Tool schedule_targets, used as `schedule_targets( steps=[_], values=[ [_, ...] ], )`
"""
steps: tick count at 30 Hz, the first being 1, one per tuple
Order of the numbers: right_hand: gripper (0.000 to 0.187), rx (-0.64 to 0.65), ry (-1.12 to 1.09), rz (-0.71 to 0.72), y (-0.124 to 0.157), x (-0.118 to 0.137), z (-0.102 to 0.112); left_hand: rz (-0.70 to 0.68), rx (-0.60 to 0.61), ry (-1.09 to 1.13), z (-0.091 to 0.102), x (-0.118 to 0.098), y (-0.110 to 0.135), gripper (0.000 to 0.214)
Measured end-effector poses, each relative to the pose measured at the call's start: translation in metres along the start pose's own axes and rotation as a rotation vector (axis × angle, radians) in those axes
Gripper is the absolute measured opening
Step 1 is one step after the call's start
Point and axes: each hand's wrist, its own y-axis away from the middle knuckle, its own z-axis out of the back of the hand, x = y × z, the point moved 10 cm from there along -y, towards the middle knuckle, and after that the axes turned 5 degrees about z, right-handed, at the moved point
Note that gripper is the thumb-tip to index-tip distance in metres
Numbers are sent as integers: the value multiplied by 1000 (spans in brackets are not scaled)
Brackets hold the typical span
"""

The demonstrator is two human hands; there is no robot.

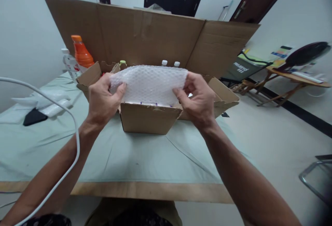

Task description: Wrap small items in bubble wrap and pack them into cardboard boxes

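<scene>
A white sheet of bubble wrap (153, 84) is stretched between my two hands, above the near cardboard box (147, 118). My left hand (105, 96) pinches its left end between thumb and fingers. At the other end, my right hand (197, 96) grips it the same way. The wrap's lower edge hangs at the box's front rim, where small purple marks show. What lies inside the box is hidden behind the wrap and the front wall.
Open cardboard boxes (224, 98) stand on either side. Behind them rises a tall cardboard panel (160, 28). An orange bottle (82, 54) and a clear bottle (69, 65) stand back left. Plastic packaging (52, 103) lies left. A white cable (77, 139) crosses my left forearm.
</scene>
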Motion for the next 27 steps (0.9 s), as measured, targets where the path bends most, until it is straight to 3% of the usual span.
schedule_targets(
  steps=[4, 7, 9, 12, 14, 17, 19, 21, 24, 27],
  values=[
    [4, 407, 138, -116, -25, -38, -39, 91, 436, -218, -60, 31, -19, 17],
    [25, 745, 278, -205, -19, -58, -68, 99, 679, -413, -90, 45, -15, 16],
    [28, 870, 350, -228, -15, -65, -82, 70, 768, -537, -103, 47, -11, 19],
    [27, 940, 494, -187, -12, -69, -96, 35, 794, -653, -110, 47, -9, 15],
    [25, 938, 561, -164, -10, -70, -98, 19, 670, -630, -100, 43, -14, 8],
    [21, 846, 602, -153, -13, -66, -85, -33, 522, -467, -83, 31, -17, 24],
    [17, 723, 620, -123, -21, -57, -70, -77, 616, -355, -87, 24, -9, 30],
    [16, 672, 566, -70, -27, -48, -64, -133, 803, -293, -100, 18, 4, 34],
    [30, 890, 343, -54, -15, -48, -88, -167, 996, -268, -115, 15, 16, 48],
    [41, 1011, 216, -132, -7, -60, -106, -67, 1004, -244, -120, 23, 12, 53]
  ],
)
